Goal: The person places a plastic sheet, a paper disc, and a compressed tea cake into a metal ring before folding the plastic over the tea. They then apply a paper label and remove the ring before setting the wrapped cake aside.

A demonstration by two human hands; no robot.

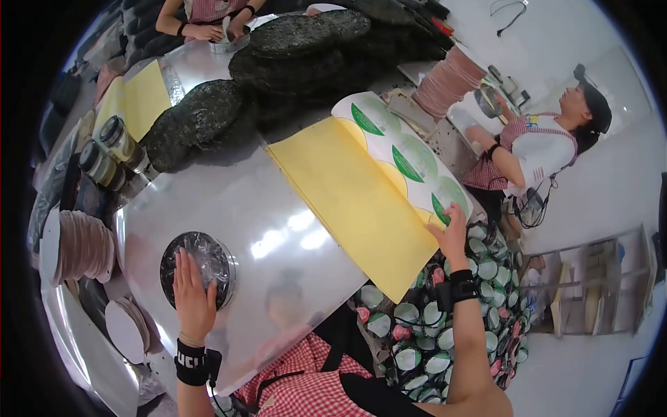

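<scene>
My left hand point(193, 299) lies flat, fingers stretched, on a round dark cake point(212, 258) covered in clear crinkled film. A shiny metal ring point(232, 278) surrounds the cake on the metal tabletop point(271, 208). At the right, my right hand point(451, 240) touches the near end of a sheet of round labels point(410, 154), white with green leaf shapes. Its thumb and fingers look apart; whether they pinch a label edge is hard to see. Under and beside the labels is a stack of yellow paper point(347, 201).
Dark round cakes point(299, 35) are piled at the back. Two jars point(119, 139) and a cord spool point(83, 244) stand left; another spool point(448, 80) stands back right. Labelled wrapped packs point(410, 358) heap below right. Co-workers point(542, 142) work nearby, one with hands point(219, 31) at the far table.
</scene>
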